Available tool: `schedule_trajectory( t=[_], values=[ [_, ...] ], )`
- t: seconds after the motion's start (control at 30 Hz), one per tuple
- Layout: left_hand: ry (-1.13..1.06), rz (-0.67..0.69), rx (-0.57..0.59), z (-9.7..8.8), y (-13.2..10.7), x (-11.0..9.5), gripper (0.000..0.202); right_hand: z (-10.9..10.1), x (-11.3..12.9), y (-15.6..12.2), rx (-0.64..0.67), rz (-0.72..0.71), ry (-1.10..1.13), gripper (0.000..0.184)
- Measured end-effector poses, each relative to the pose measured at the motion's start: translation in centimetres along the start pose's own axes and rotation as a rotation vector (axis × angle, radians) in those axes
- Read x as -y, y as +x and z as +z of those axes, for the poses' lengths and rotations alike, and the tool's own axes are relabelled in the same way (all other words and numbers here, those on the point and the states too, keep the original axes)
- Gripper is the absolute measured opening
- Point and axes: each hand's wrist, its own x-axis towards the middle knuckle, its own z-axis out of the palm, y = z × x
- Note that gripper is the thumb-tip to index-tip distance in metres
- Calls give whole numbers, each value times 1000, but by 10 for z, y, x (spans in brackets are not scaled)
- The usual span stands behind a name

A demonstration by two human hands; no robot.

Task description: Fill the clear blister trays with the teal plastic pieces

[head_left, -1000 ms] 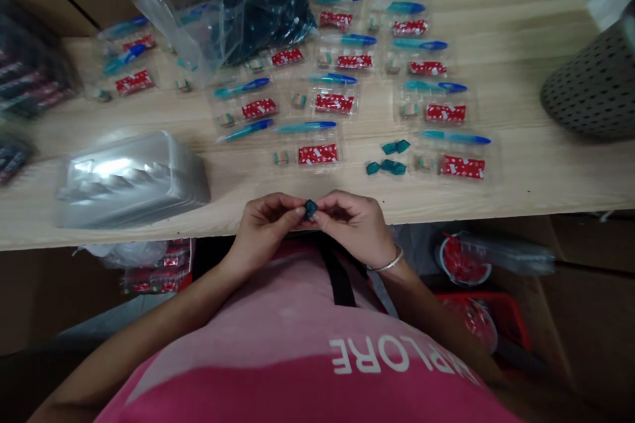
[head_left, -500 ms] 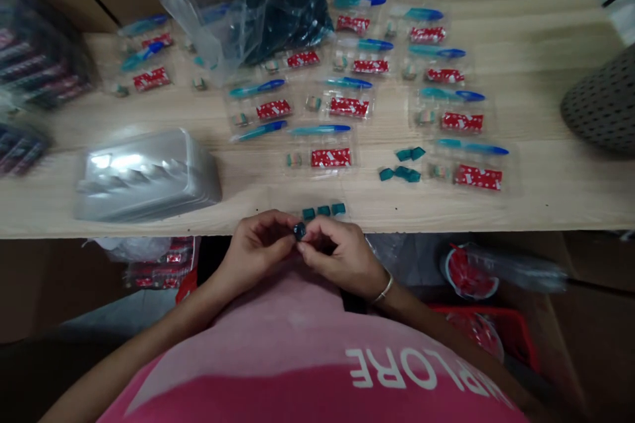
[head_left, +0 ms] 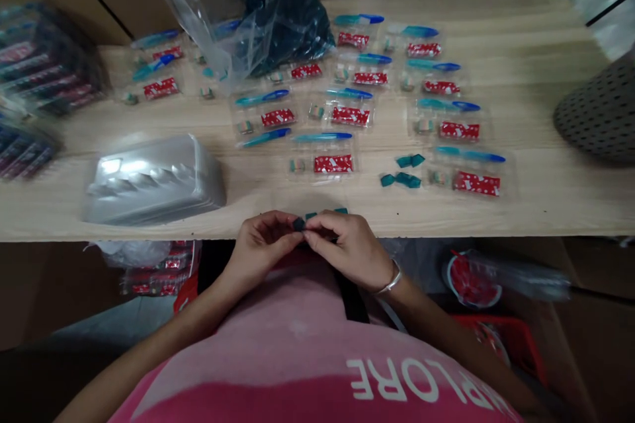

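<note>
At the table's front edge, my left hand [head_left: 265, 241] and my right hand [head_left: 350, 244] pinch a small dark teal wrapped piece [head_left: 299, 224] between their fingertips. It looks like a twisted wrapper, but its contents cannot be made out. Just behind my fingers lie similar teal pieces [head_left: 341, 211], partly covered by my right hand. A few more twisted teal pieces [head_left: 407, 180] rest farther right. Beyond them, clear plastic trays each hold a blue pen [head_left: 322, 137], a red patterned packet [head_left: 333, 164] and a small pale-and-green item [head_left: 296, 166].
A stack of clear plastic trays [head_left: 153, 188] stands at the left front. A clear bag of dark teal pieces [head_left: 292, 33] sits at the back. Packaged stacks [head_left: 44, 66] line the left side, and a dark perforated basket [head_left: 600, 112] stands at right. Below are red containers [head_left: 516, 337].
Both hands stay together at the table edge, with the teal piece turned slightly between the fingertips. My right hand has shifted a little and covers more of the teal row. The camera view moved slightly.
</note>
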Motion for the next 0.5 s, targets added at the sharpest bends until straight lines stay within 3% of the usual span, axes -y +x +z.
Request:
schedule_trajectory(
  t=[0.13,0.33,0.5],
  values=[
    [111,54,19,1,-4,2,19,-2,0,1,56,-22,-112,11],
    [370,168,21,6,-5,5,20,11,1,0,-36,-31,-465,9],
    [359,154,153,5,-14,3,17,8,9,-13,-65,-46,-369,10]
  ],
)
